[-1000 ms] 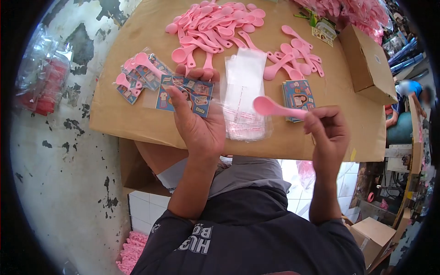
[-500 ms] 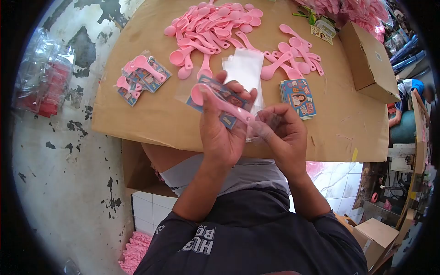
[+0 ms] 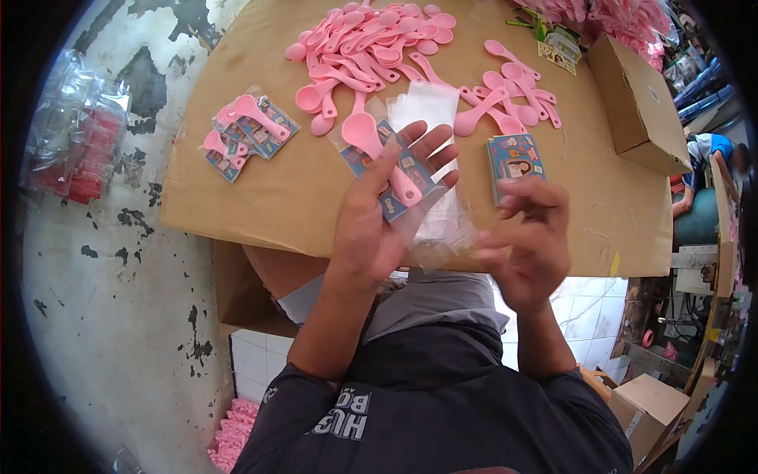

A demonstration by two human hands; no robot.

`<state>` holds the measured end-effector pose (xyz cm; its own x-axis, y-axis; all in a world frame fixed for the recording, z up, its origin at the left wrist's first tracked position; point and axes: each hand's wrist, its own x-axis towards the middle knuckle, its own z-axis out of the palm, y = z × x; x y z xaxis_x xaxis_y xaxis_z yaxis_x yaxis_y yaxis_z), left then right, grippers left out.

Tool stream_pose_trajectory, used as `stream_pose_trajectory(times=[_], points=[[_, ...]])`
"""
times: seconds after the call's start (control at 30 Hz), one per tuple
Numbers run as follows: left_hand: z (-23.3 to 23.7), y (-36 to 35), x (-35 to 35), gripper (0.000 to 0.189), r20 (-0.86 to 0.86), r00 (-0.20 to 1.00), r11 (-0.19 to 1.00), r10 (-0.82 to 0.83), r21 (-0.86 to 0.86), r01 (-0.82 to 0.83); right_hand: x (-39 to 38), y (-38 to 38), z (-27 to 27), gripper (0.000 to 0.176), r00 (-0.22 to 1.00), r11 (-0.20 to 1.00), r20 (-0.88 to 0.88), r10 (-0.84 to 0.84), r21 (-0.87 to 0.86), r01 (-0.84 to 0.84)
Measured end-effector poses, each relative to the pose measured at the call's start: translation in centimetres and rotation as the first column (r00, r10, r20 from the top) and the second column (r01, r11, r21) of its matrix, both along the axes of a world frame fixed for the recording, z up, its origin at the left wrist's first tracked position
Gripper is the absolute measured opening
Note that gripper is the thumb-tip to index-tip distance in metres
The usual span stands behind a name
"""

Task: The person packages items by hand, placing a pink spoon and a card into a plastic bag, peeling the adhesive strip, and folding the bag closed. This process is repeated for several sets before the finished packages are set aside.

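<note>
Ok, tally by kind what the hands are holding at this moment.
pink spoon: 1, in the left hand
printed card: 1, under the spoon
clear bag: 1, around both
right hand: 0, blurred, nothing seen in it
Total: 3

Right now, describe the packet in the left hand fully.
The packet is a clear plastic sleeve holding a blue printed card and a pink plastic spoon, bowl uppermost, handle slanting down to the right. It is held tilted above the cardboard worktop, the left hand gripping it, thumb in front, fingers behind.
</note>
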<state>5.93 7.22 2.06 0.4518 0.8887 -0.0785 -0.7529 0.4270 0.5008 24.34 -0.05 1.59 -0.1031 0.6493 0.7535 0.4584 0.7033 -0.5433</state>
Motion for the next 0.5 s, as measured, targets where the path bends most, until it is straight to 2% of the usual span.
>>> stream_pose_trajectory(times=[0.07, 0.13, 0.2, 0.23, 0.3, 0.33, 0.43, 0.47, 0.5], points=[[0.5, 0.0, -0.5, 0.053, -0.023, 0.999, 0.999, -0.031, 0.017, 0.031, 0.5, -0.1, 0.6, 0.031, 0.982, 0.983, -0.093, -0.164, -0.103, 0.154], [1.1, -0.3, -0.7, 0.058, 0.037, 0.989, 0.989, -0.144, 0.038, 0.142, 0.0, 1.0, 1.1, 0.032, 0.978, 0.972, -0.031, -0.208, -0.12, 0.203], [1.1, -0.6, -0.5, 0.057, 0.085, 0.976, 0.979, -0.203, 0.019, 0.202, -0.5, 1.6, 1.4, 0.036, 0.951, 0.966, 0.197, -0.237, -0.056, 0.252], [1.0, -0.8, -0.4, 0.057, 0.134, 0.957, 0.966, -0.258, 0.003, 0.26, -0.8, 2.0, 1.4, 0.036, 0.952, 0.966, 0.196, -0.237, -0.058, 0.252], [0.8, -1.2, -0.5, 0.058, 0.085, 0.958, 0.961, -0.275, 0.01, 0.275, -1.0, 2.7, 1.4, 0.04, 0.924, 0.986, 0.348, -0.158, 0.108, 0.127], [0.6, -1.3, -0.5, 0.059, 0.036, 0.956, 0.957, -0.29, 0.016, 0.29, -1.1, 2.8, 1.5, 0.04, 0.924, 0.986, 0.348, -0.157, 0.11, 0.126], [0.2, -1.2, -1.3, 0.061, 0.034, 0.956, 0.957, -0.291, 0.004, 0.291, -1.1, 2.9, 1.9, 0.039, 0.944, 0.993, 0.318, -0.089, 0.106, 0.058], [0.0, -1.0, -1.5, 0.061, 0.035, 0.956, 0.957, -0.291, 0.005, 0.291, -1.0, 2.9, 1.9, 0.036, 0.986, 0.999, 0.166, 0.001, 0.033, -0.006], [-0.3, -0.7, -1.7, 0.063, -0.075, 0.98, 0.981, -0.182, 0.046, 0.186, -0.9, 2.8, 1.9, 0.035, 0.997, 0.996, 0.004, 0.079, -0.029, -0.079]])
